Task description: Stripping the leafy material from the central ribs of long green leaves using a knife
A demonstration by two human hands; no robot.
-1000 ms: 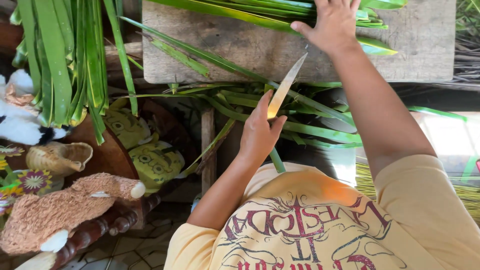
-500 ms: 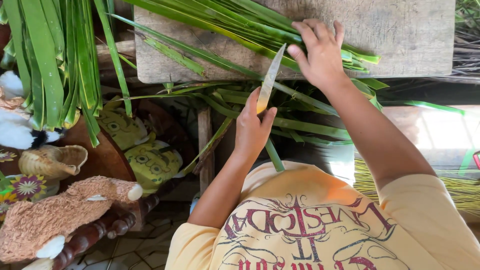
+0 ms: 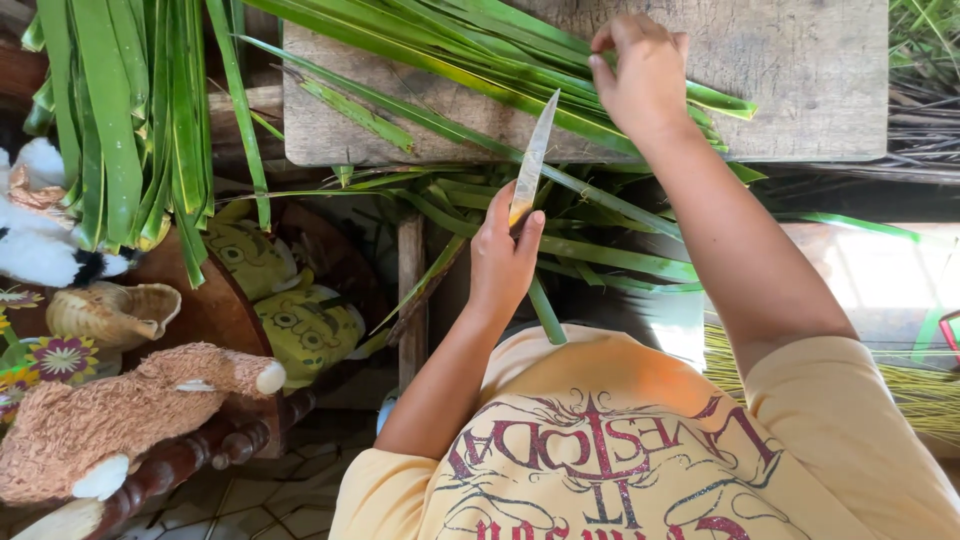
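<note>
Two hands work on opposite ends of the job: the left hand (image 3: pixel 505 262) has its grip closed around the handle of a knife (image 3: pixel 530 160), blade pointing up and away toward the wooden worktop (image 3: pixel 800 90), while the right hand (image 3: pixel 643 75) pinches a bundle of long green palm leaves (image 3: pixel 470 55) lying on that worktop. The leaves run diagonally from upper left to lower right, and the blade tip sits just beside them, nearer than the right hand's fingers.
</note>
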